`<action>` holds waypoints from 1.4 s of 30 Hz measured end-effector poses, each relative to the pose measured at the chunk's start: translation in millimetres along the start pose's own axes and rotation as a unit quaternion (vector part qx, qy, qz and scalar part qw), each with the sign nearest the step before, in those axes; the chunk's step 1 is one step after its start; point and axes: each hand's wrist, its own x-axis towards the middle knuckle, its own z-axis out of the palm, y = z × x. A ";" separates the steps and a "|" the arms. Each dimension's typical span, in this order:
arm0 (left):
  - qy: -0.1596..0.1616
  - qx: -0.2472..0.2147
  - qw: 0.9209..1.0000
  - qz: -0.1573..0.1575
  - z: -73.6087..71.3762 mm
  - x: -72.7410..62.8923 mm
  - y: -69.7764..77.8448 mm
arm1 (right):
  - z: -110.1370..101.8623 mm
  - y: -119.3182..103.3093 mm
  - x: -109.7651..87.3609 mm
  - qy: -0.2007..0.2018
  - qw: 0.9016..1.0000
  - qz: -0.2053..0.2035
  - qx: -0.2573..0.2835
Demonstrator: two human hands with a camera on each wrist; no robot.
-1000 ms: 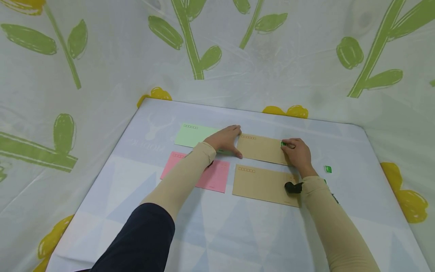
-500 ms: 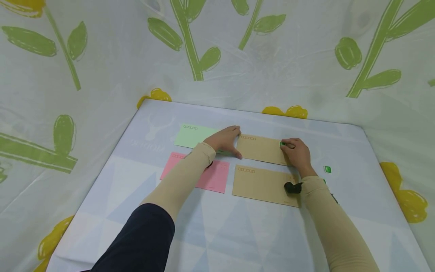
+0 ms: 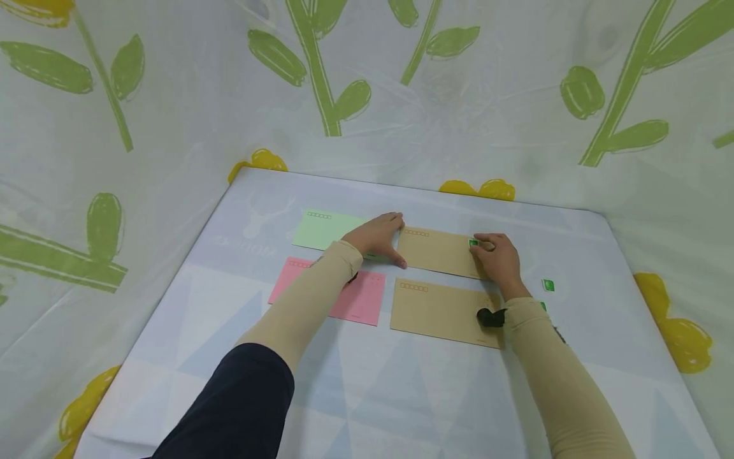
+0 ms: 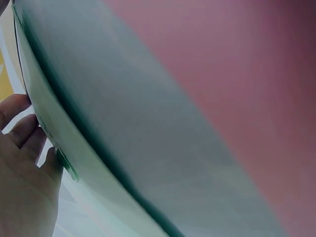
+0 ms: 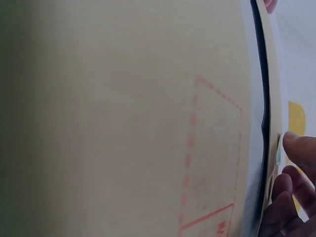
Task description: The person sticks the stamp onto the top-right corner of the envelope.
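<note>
Green stamp [image 3: 473, 243] pinched in right hand [image 3: 503, 262] at far brown envelope [image 3: 434, 250]; left hand [image 3: 375, 234], thumb spread wide, by envelope's left edge.

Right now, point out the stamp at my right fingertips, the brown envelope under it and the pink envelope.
Stamp [image 3: 473, 243], head view: its exposed face.
Brown envelope [image 3: 436, 251], head view: its bare middle.
Pink envelope [image 3: 364, 301], head view: its right part.

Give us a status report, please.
Left hand spread at left edge of far brown envelope. Right hand holding green stamp on its upper-right corner. No obstruction visible.
</note>
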 end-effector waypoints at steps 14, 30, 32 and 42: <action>0.004 0.000 1.000 0.003 2.9 3.7 0.2 | -0.2 2.4 -0.3 -0.001 0.999 -0.021 -0.039; 0.007 0.006 1.000 0.000 1.3 0.9 -0.4 | 0.4 0.0 0.9 -0.007 0.998 -0.030 -0.051; 0.008 0.004 1.000 0.000 1.2 0.9 -0.3 | 0.7 1.0 1.1 -0.007 0.998 -0.030 -0.051; 0.007 0.007 1.000 0.004 1.1 2.1 -0.9 | 0.7 2.0 1.8 -0.009 0.998 -0.025 -0.048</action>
